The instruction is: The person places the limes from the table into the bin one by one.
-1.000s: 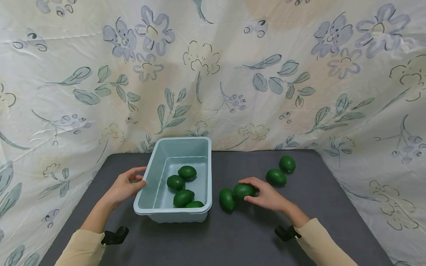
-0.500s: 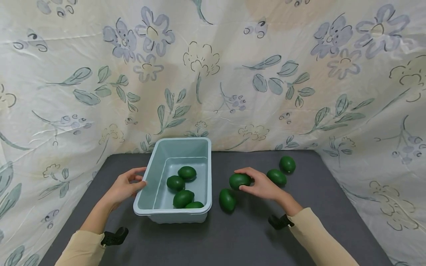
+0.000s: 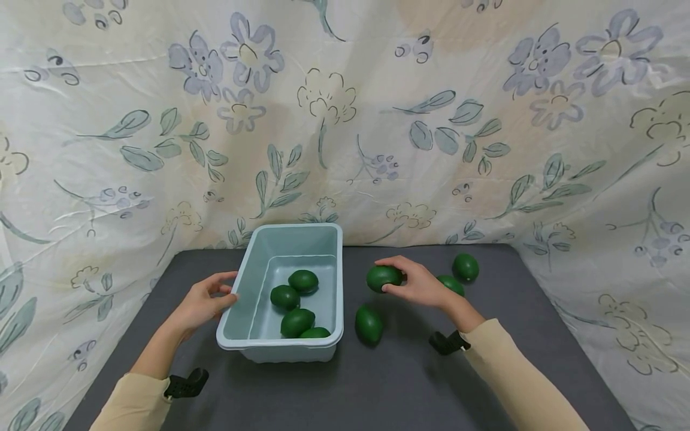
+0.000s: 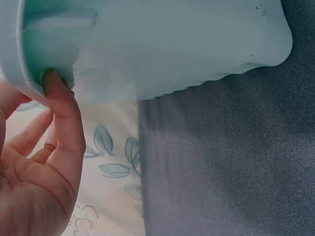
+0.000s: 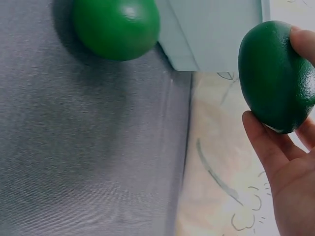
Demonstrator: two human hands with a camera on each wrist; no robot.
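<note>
My right hand [image 3: 420, 284] grips a dark green avocado [image 3: 383, 279], raised above the table to the right of a light blue plastic bin [image 3: 341, 299]. In the right wrist view the fingertips and thumb hold this glossy avocado [image 5: 273, 73] at its sides. My left hand [image 3: 202, 305] pinches the bin's left rim; in the left wrist view one digit of this hand [image 4: 42, 177] presses up under the rim [image 4: 22, 49]. Several avocados [image 3: 297, 322] lie inside the bin. Another avocado [image 3: 369, 325] rests on the table close to the bin's right side.
Two more avocados lie at the back right, one [image 3: 466, 267] in full view and one [image 3: 451, 284] partly behind the right hand. A dark grey cloth [image 3: 399, 389] covers the table. Flowered fabric [image 3: 345, 120] hangs behind and at both sides.
My right hand has lifted the avocado off the table, away from the avocado beside it, and moved it up, farther back and slightly left. My left hand and the bin stay put.
</note>
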